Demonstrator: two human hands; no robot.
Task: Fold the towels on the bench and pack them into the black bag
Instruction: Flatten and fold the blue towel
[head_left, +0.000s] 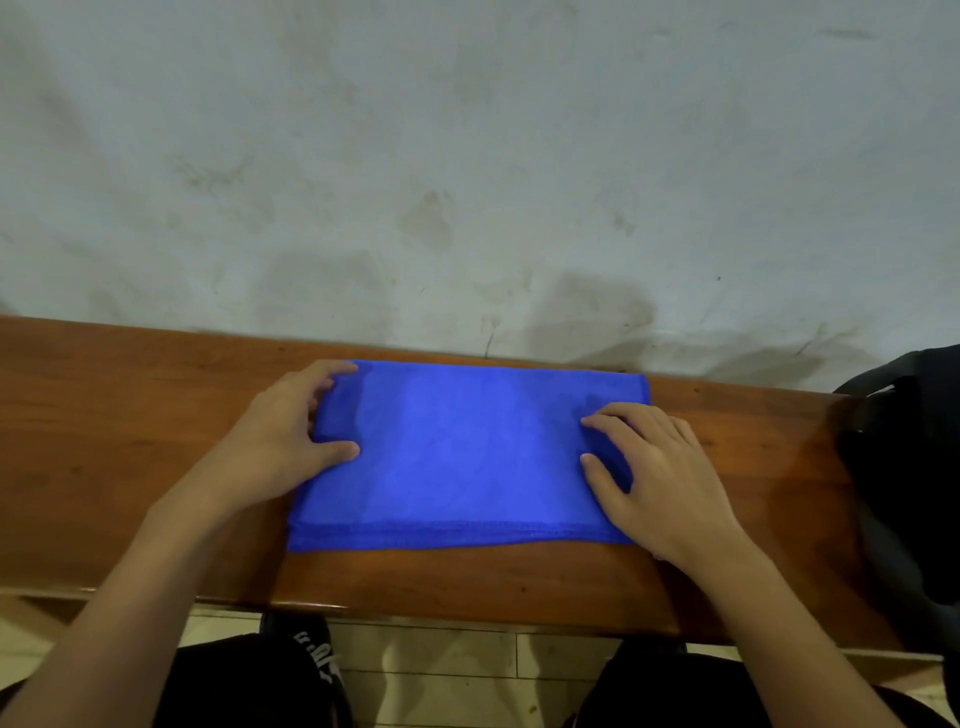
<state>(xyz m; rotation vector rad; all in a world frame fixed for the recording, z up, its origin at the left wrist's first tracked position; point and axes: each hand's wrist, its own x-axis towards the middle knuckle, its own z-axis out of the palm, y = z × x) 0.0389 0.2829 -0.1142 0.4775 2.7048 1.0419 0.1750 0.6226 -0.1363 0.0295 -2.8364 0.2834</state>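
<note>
The blue towel (462, 452) lies flat on the wooden table (130, 415), already doubled into a wide rectangle, with several hemmed layers showing along its near edge; its far edge runs close along the table's back edge by the wall. It looks like thin microfibre cloth: light, soft and limp, not fragile, likely to sag and lose its fold if lifted by one corner, and liable to slide a little on the polished wood. The best places to take hold are probably the two short ends, pinching all layers together, or one end carried over onto the other for a further fold. The left hand (291, 436) is at the towel's left end, its grip half closed: the fingers curl over the end edge and the thumb lies on top, so it seems to pinch that edge. The right hand (660, 478) lies on the towel's right end with fingers nearly straight and spread, pressing the cloth down and holding nothing. The black bag (914, 467) sits right of the towel, well apart, at the table's right end.
</note>
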